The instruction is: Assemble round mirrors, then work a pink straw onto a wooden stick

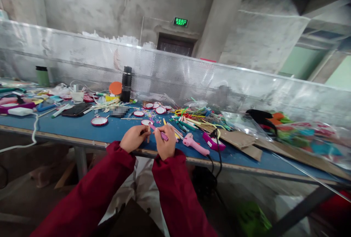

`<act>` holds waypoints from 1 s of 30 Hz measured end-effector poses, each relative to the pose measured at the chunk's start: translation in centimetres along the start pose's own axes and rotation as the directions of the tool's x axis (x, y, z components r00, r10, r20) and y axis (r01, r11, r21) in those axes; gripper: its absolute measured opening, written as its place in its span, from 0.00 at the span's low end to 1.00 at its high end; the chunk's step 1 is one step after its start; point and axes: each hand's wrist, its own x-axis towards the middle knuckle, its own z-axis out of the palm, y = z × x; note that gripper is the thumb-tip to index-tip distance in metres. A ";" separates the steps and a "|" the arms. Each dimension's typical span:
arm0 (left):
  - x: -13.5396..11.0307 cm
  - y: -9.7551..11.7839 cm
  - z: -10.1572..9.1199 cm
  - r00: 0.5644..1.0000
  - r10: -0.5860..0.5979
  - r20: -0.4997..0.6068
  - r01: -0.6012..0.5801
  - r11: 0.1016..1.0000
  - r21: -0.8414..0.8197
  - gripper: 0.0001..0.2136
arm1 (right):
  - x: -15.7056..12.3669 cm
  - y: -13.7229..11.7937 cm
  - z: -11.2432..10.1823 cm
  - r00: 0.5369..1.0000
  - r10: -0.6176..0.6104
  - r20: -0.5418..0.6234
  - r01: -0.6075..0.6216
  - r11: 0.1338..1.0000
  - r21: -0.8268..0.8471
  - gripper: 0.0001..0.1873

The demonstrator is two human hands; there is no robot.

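Note:
My left hand (134, 138) pinches a short wooden craft stick (148, 133) upright above the front of the blue table (120, 131). Close beside it, my right hand (166, 140) is closed round a purple marker (163, 136), its tip end pointing toward the stick. Whether the tip touches the stick I cannot tell. Just behind my hands lies a white disc with a red rim (147, 122). Several light-coloured markers (178, 133) lie right of my right hand, near a pink glue gun (195, 145).
A purple box (213, 142) and cardboard sheets (236, 138) lie to the right. Coloured pipe cleaners (211, 118) are heaped behind. A black bottle (126, 84) stands at the back, with a phone (76, 110) to its left. Cables hang over the front edge. A perforated metal screen (175, 70) runs behind.

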 end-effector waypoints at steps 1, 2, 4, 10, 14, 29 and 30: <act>0.0 0.0 0.0 1.000 0.002 0.002 -0.002 1.000 -0.001 0.13 | 0.0 0.0 0.0 1.000 0.005 -0.004 -0.005 1.000 0.000 0.11; 0.0 0.0 0.0 1.000 0.000 0.001 0.000 1.000 0.003 0.13 | 0.0 0.0 0.0 1.000 0.013 -0.012 -0.013 1.000 0.000 0.11; 0.0 0.0 0.0 1.000 -0.008 -0.008 0.008 1.000 0.014 0.13 | 0.0 0.0 0.0 1.000 0.021 -0.019 -0.022 1.000 -0.003 0.11; 0.0 0.0 0.0 1.000 -0.013 -0.012 0.013 1.000 0.019 0.13 | 0.0 -0.1 0.0 1.000 0.027 -0.006 -0.027 1.000 0.007 0.11; 0.0 0.0 0.0 1.000 -0.004 -0.013 0.004 1.000 0.006 0.13 | 0.0 0.0 -0.1 1.000 0.022 -0.008 -0.022 1.000 -0.003 0.11; 0.0 0.0 0.0 1.000 0.005 -0.015 -0.005 1.000 0.000 0.13 | 0.1 -0.1 -0.1 0.999 0.020 -0.028 -0.019 0.999 0.028 0.11; 0.0 0.0 0.0 1.000 -0.001 -0.017 0.002 1.000 0.005 0.13 | 0.1 -0.1 -0.1 1.000 0.015 -0.019 -0.014 1.000 0.024 0.11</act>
